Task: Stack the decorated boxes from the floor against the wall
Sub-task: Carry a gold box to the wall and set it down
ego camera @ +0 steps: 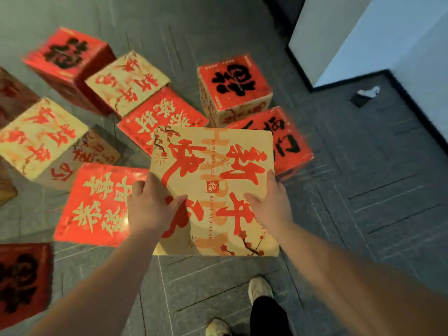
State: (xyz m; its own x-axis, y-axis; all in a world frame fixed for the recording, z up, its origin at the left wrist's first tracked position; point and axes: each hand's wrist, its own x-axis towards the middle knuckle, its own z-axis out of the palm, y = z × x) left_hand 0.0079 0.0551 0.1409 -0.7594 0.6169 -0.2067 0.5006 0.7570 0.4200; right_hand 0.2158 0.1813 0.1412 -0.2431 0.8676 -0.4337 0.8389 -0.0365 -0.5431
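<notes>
Both hands hold one cream box (213,190) w/ red characters & "HAPPY NEW YEAR" print, top face up toward the camera. Left hand (151,207) grips its left edge, thumb on the top face, fingers curled round the side. Right hand (271,202) grips the right edge, thumb on top too. Can't tell if the box is lifted or resting on the floor (363,214).

Other decorated boxes sit on the grey floor beyond & left of the hands: red box w/ cream characters (97,204) just left of the left hand; red box w/ black characters (291,139) just beyond the right hand, partly behind the held box; taller box w/ red top (234,83) farther out; more red & cream ones, blurred, to the far left.

White wall (339,32) w/ dark baseboard well beyond the right hand. Two shoes (259,288) on the floor below the hands.
</notes>
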